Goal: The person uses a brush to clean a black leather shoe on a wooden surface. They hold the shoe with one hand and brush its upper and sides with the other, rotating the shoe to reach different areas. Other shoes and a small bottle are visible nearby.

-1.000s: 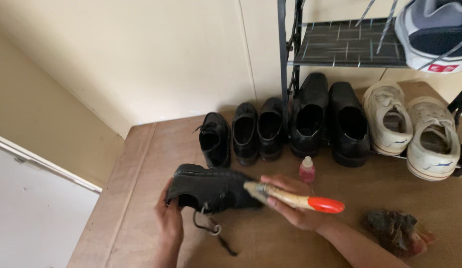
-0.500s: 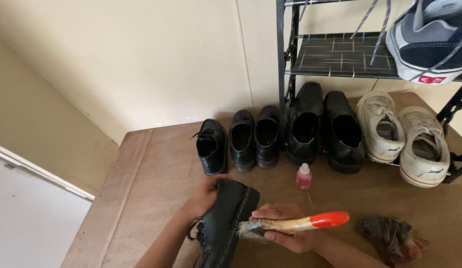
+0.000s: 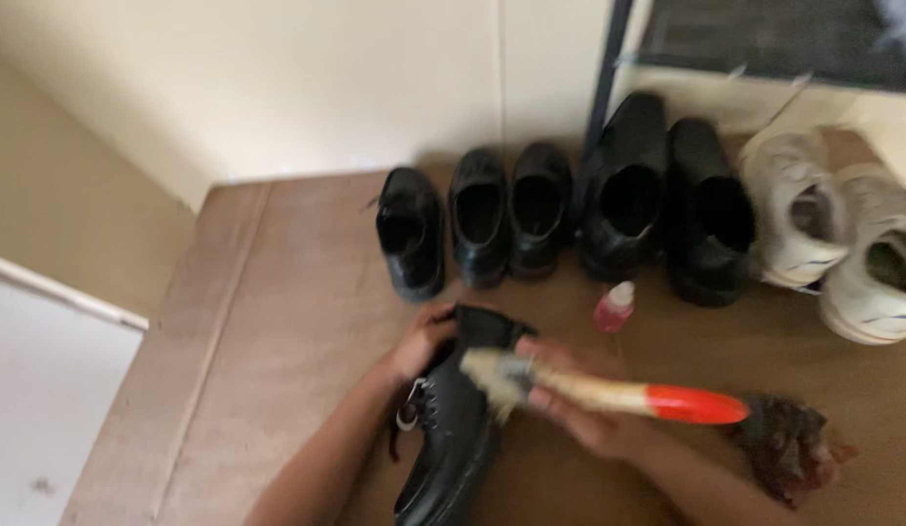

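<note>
the left hand (image 3: 422,343) grips a black shoe (image 3: 453,429) at its heel, on the brown floor (image 3: 277,321). the right hand (image 3: 579,414) is closed around a brush (image 3: 609,392), bristles against the shoe. a pink bottle (image 3: 614,306) stands just behind; a rag (image 3: 789,446) lies to the right.

– What is your left hand (image 3: 424,343) closed on?
– A black shoe (image 3: 455,429) of smooth, faintly glossy leather.
– And in your right hand (image 3: 589,414)?
– A brush (image 3: 599,392): pale wooden handle, glossy red end beyond your grip, soft matt bristles against the leather. The board (image 3: 297,321) underneath looks like matt brown wood.
</note>
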